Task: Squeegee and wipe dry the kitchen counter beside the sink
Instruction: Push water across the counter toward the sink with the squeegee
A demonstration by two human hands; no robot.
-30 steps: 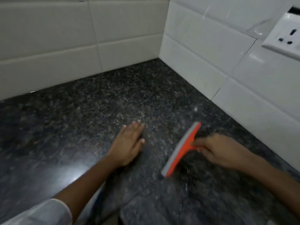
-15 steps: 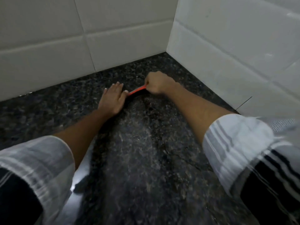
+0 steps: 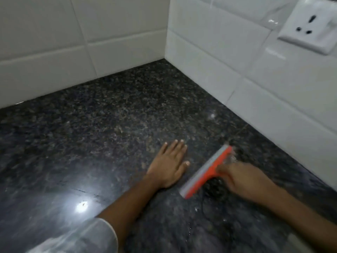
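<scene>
An orange squeegee with a grey rubber blade lies blade-down on the dark speckled granite counter, slanting from lower left to upper right. My right hand grips its short handle from the right. My left hand rests flat on the counter just left of the blade, fingers spread and pointing toward the corner, holding nothing. A few water drops glint on the stone in front of the squeegee. No sink or cloth is in sight.
White tiled walls meet in a corner behind the counter. A white wall socket sits on the right wall, upper right. A lamp reflection shines on the counter at lower left.
Half a second ago my right hand held the squeegee far back near the corner; it has since pulled the squeegee toward me along the right wall. My left hand stays flat on the counter.
</scene>
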